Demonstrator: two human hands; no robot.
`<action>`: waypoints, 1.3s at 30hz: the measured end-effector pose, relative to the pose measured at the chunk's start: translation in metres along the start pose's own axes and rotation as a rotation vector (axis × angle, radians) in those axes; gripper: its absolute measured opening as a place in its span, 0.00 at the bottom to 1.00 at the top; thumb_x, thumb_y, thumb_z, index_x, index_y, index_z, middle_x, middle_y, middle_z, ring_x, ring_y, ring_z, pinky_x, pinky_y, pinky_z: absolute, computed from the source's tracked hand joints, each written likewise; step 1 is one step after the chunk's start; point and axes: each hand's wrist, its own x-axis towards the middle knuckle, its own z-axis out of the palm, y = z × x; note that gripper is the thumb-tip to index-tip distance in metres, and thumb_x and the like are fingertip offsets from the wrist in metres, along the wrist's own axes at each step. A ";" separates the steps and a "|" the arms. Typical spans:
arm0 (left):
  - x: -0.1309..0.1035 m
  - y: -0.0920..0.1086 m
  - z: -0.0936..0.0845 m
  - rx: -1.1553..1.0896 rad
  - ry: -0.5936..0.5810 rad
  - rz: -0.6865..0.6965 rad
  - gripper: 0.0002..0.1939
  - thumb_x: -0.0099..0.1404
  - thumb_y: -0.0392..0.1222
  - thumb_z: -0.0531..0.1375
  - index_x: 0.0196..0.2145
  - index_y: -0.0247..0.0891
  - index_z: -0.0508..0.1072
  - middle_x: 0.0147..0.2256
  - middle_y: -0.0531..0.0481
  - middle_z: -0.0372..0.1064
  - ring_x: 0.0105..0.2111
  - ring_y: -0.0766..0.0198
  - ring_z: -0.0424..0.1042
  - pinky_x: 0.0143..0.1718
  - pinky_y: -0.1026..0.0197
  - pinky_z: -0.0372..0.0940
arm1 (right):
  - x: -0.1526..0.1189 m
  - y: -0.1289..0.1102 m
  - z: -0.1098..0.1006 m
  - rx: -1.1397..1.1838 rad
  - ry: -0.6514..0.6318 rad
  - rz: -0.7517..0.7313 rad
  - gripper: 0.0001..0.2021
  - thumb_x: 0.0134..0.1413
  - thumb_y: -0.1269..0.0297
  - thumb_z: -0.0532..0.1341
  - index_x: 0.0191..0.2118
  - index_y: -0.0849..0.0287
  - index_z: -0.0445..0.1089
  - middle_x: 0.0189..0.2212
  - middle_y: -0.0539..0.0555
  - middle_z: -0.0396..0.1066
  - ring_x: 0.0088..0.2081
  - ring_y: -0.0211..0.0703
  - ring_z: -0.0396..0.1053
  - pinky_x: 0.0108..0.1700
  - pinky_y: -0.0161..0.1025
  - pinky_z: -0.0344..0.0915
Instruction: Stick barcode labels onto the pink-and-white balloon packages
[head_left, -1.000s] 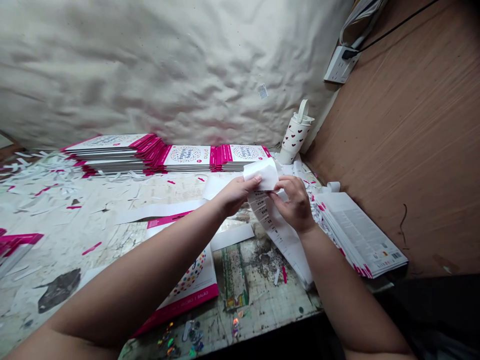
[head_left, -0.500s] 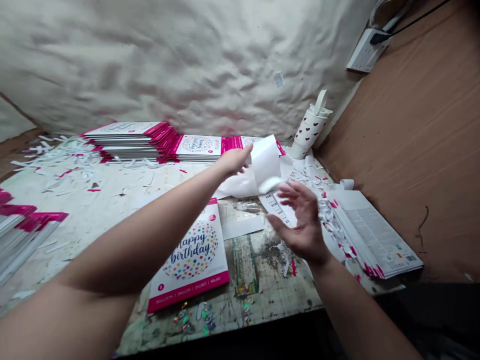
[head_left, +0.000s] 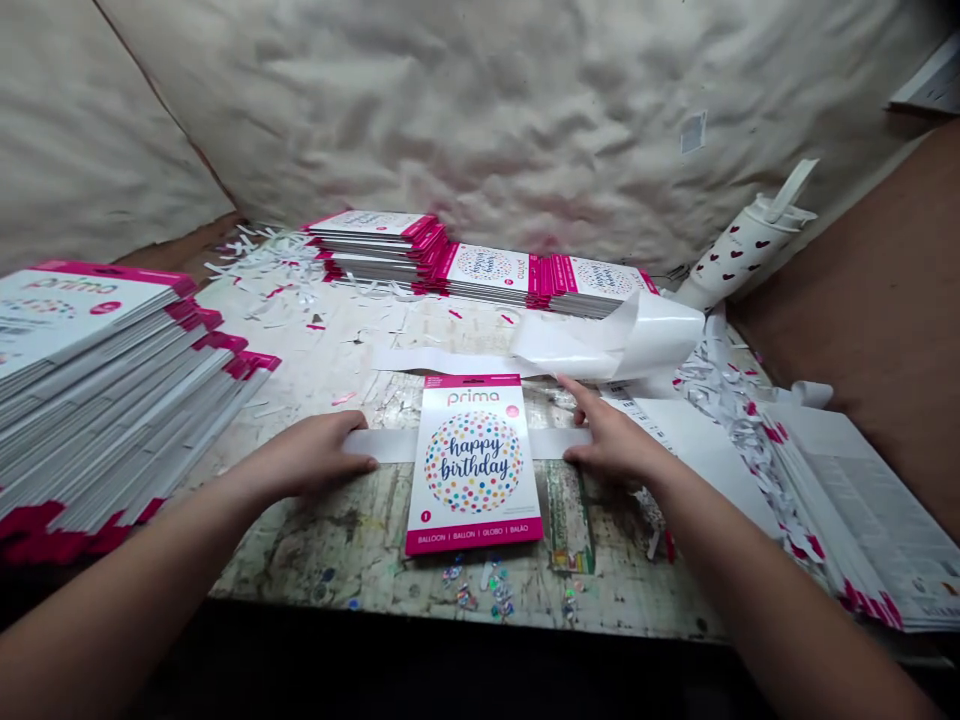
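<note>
A balloon packet (head_left: 474, 465), white with pink bands and "happy birthday" print, lies face up near the table's front edge. Behind its middle runs a white paper strip (head_left: 551, 443), showing on both sides. My left hand (head_left: 319, 455) closes its thumb and fingers on the strip's left end. At the other end, my right hand (head_left: 615, 435) has the strip between thumb and fingers, its index finger stretched forward to a loose white sheet. That glossy backing sheet (head_left: 622, 335) curls up beyond the packet.
Stacked packets (head_left: 375, 245) line the back wall, and a tall fanned pile (head_left: 97, 390) stands at left. At right are a tumbler with hearts (head_left: 739, 255), paper shreds (head_left: 724, 400) and more packets (head_left: 862, 480). Confetti (head_left: 495, 590) lies at the front edge.
My view has turned left. Both hands have come down from the backing sheet to the strip's ends, on either side of the packet. The strip now runs behind the packet.
</note>
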 end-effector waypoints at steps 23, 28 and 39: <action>0.018 0.078 0.033 -0.739 -0.294 0.127 0.08 0.50 0.43 0.58 0.21 0.37 0.65 0.18 0.52 0.66 0.18 0.65 0.66 0.22 0.63 0.61 | -0.016 -0.096 0.080 -0.196 0.208 -0.281 0.40 0.53 0.69 0.53 0.66 0.60 0.27 0.35 0.57 0.72 0.36 0.50 0.68 0.40 0.45 0.67; 0.026 0.088 0.042 -0.553 -0.207 0.122 0.08 0.45 0.38 0.59 0.13 0.38 0.63 0.11 0.55 0.59 0.13 0.69 0.57 0.16 0.65 0.49 | -0.023 -0.086 0.073 -0.149 0.112 -0.349 0.38 0.54 0.70 0.52 0.66 0.60 0.29 0.43 0.58 0.71 0.44 0.49 0.67 0.47 0.45 0.66; 0.030 0.096 0.040 -0.539 -0.283 0.119 0.07 0.45 0.35 0.55 0.12 0.39 0.63 0.13 0.51 0.62 0.14 0.63 0.62 0.18 0.62 0.55 | -0.025 -0.067 0.069 -0.132 -0.011 -0.363 0.36 0.57 0.68 0.50 0.66 0.57 0.29 0.58 0.59 0.59 0.58 0.47 0.59 0.60 0.55 0.52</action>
